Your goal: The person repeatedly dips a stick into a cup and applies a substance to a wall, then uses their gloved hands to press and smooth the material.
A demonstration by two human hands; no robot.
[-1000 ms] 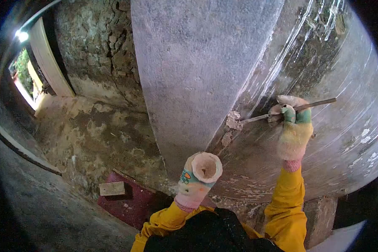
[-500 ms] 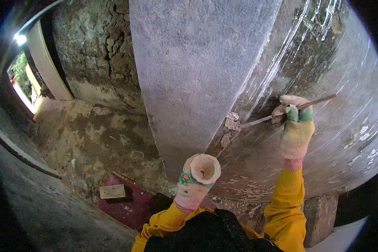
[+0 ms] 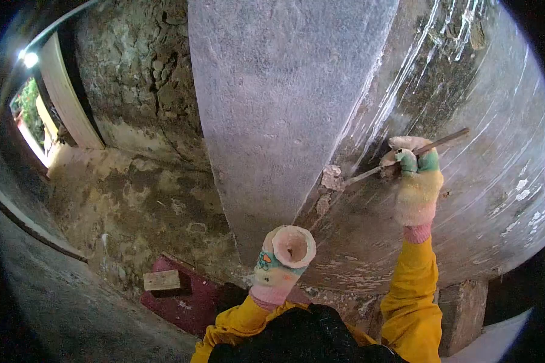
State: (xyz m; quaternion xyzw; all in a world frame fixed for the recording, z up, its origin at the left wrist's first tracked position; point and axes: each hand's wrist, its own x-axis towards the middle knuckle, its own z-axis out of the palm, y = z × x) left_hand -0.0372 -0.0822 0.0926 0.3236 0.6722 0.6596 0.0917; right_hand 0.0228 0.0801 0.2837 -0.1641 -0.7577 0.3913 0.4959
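My left hand [image 3: 274, 272], in a pale knitted glove with green patches, is wrapped round a small plaster-crusted cup [image 3: 295, 246]. The cup's mouth faces up towards me, and its inside is coated in the same pale material. My right hand [image 3: 419, 184], gloved alike, grips a thin, rod-like spatula [image 3: 445, 139] across its fingers. The narrow end points left, its tip right at a rough lump of plaster [image 3: 332, 177] on the wall. A second, smaller patch [image 3: 323, 204] sits just below that lump.
A smooth grey plastered strip [image 3: 278, 121] runs down the wall, left of the streaked, stained surface [image 3: 484, 175]. On the floor at lower left, a wooden block [image 3: 161, 280] lies on a dark red board [image 3: 181, 305]. A bright doorway [image 3: 33, 115] opens at far left.
My right hand and the spatula have shifted slightly left along the wall. The left hand still holds the cup, nearly in the same place. The view has turned a little.
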